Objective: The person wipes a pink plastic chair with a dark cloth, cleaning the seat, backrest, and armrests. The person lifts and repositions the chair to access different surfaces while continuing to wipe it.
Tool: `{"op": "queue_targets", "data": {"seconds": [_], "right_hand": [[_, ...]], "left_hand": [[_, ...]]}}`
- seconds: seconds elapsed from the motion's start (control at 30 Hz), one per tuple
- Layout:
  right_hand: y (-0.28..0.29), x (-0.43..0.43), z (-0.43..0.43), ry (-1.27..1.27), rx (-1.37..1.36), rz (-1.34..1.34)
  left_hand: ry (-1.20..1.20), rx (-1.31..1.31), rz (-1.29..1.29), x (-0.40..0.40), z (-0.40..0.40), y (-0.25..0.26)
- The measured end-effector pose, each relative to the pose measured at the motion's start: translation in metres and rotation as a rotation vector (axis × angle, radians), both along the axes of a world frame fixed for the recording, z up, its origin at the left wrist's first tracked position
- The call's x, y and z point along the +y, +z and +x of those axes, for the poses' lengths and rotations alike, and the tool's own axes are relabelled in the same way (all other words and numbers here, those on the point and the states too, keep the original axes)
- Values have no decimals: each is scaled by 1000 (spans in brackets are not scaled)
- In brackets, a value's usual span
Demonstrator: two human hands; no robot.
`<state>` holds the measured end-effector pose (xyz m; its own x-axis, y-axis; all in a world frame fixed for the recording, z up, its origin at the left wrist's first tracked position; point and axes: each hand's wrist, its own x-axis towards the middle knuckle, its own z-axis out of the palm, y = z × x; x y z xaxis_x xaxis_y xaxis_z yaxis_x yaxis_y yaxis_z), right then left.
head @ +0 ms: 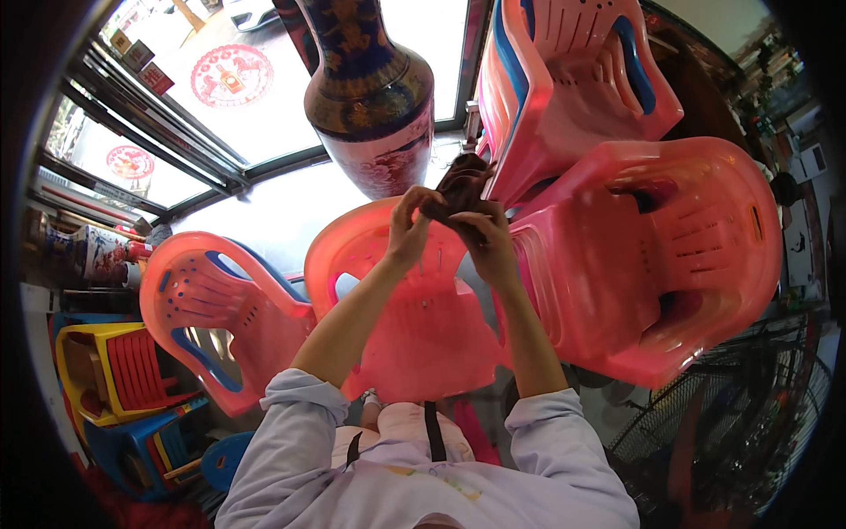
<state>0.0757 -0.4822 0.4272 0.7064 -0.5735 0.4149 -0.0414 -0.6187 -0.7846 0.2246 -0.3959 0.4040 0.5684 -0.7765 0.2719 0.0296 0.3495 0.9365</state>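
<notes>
My left hand (411,221) and my right hand (490,238) are raised in front of me, close together. Between them they hold a dark brown, crumpled piece of what looks like cloth (464,182). My left fingers pinch its lower left edge, while my right hand grips its lower right part. Behind and below the hands stands a pink plastic armchair (423,337), its seat facing me. The cloth is in the air, in front of the large porcelain floor vase (370,92) with blue, gold and floral decoration.
Stacked pink and blue plastic chairs (575,119) rise at the upper right. Another pink armchair (595,278) stands at my right, and one (231,291) at my left. Small coloured chairs (112,370) are piled far left. A wire fan guard (733,410) is at lower right.
</notes>
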Motion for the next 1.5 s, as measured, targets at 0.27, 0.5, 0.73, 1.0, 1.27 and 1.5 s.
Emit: {"op": "queue_targets", "data": {"seconds": [0.27, 0.5, 0.73, 1.0, 1.27, 1.5], "right_hand": [[-64, -32, 32, 4, 158, -205], [-84, -34, 57, -70, 248, -251], [-66, -23, 81, 15, 294, -437], [-61, 29, 158, 192, 373, -569], [-59, 103, 210, 323, 425, -636], [-97, 194, 243, 435, 583, -775]], "left_hand": [[192, -1098, 412, -3, 20, -24], [156, -1310, 650, -29, 29, -38], [180, -1083, 567, -6, 53, -38], [246, -886, 607, 76, 107, -36], [394, -747, 603, 166, 135, -58], [521, -576, 659, 248, 137, -85]]}}
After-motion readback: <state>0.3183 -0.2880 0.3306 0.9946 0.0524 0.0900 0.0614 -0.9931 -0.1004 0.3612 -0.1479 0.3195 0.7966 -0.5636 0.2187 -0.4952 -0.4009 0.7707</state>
